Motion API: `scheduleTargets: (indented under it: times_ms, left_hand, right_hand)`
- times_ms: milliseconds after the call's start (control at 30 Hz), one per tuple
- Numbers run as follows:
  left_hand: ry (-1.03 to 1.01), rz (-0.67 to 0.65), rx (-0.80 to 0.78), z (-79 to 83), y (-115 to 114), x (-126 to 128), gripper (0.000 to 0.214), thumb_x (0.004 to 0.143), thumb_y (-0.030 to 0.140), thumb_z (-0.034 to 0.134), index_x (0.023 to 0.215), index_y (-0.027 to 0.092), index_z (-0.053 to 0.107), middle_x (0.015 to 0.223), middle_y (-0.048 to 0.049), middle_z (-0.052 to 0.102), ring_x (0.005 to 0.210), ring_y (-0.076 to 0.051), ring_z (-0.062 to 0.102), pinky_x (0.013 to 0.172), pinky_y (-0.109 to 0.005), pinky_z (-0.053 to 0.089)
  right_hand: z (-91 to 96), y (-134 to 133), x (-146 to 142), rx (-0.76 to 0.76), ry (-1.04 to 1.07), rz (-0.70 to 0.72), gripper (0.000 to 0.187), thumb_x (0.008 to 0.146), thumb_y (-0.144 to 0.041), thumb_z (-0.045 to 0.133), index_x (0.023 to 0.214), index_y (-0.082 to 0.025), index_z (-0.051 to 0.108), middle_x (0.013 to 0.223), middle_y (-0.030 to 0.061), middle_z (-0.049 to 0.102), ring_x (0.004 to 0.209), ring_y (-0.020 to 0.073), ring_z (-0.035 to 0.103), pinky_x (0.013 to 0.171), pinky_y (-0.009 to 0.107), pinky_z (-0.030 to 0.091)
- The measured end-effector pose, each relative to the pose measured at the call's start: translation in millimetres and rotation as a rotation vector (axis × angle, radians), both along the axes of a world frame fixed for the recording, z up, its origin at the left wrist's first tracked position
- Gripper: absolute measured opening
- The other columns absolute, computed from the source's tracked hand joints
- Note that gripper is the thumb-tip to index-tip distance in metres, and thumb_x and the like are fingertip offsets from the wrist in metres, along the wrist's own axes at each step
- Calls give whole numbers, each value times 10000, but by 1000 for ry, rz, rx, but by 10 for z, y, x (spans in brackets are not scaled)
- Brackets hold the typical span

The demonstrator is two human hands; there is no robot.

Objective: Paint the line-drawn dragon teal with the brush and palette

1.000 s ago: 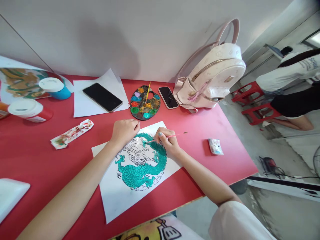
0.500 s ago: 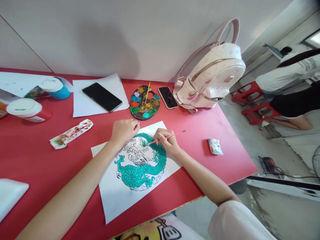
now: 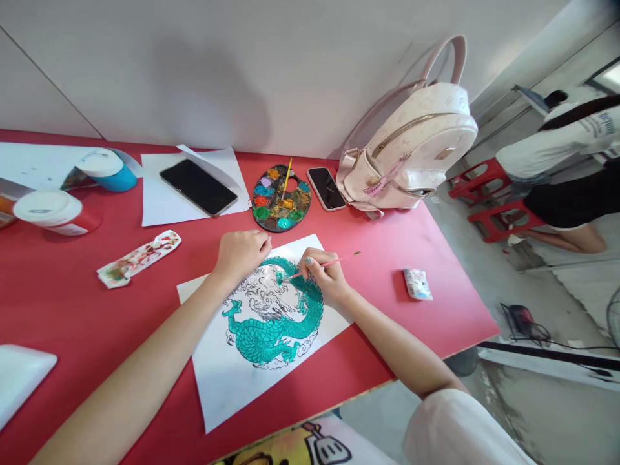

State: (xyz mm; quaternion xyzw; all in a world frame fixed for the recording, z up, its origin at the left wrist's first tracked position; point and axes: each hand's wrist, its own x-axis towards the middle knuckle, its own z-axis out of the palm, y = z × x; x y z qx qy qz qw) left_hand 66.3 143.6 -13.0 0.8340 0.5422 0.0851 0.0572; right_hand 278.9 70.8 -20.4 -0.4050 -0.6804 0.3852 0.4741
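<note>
My right hand (image 3: 325, 276) is closed around a thin pink paintbrush (image 3: 339, 259). The brush tip touches a dragon drawing on a white sheet of paper (image 3: 213, 400), at the upper middle of the design. Much of the dragon (image 3: 261, 339) is teal, while its head and the clouds are bare black outline. My left hand (image 3: 243, 254) rests as a loose fist at the sheet's upper left edge, its curled fingertips hidden beneath. Just beyond it lies a paint palette (image 3: 272, 205) with several colours, and a yellow brush (image 3: 287, 173) lying across it.
A black phone (image 3: 198, 186) lies on white sheets, another phone (image 3: 327, 188) beside a pale backpack (image 3: 411, 148). Paint jars (image 3: 48, 210) stand at left. A stained tissue (image 3: 139, 259) and a small packet (image 3: 417, 284) lie on the red table (image 3: 378, 245). People sit at far right.
A corner of the paper behind the black phone has lifted and folded over. Both hands and the pink paintbrush stay in nearly the same place.
</note>
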Motion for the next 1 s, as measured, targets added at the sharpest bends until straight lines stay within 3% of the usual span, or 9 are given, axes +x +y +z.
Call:
scheduleTargets:
  times_ms: [800,900,1000]
  left_hand:
    - [-42,2,-14,31,-12,10,404,984,328,443,762,204,758,787,-140,789,746,-282,731,597,-361,353]
    - [-30,-1,-16,38,-14,12,408,988,327,440,770,202,761,794,-139,794,755,-279,735,591,-357,342]
    - [-11,-3,-20,41,-13,14,408,991,320,440,784,202,770,808,-133,802,768,-280,738,590,-352,333]
  right_hand:
    - [40,7,21,28,-18,90,629,1116,-576,416,609,-234,565,617,36,611,627,186,589,671,350,485]
    - [44,-17,8,9,-15,66,627,1106,-602,420,620,-232,563,626,33,604,621,183,585,671,350,489]
    - [25,-58,-7,-28,41,-11,530,1086,-615,474,759,-227,626,674,15,625,600,169,577,628,326,479]
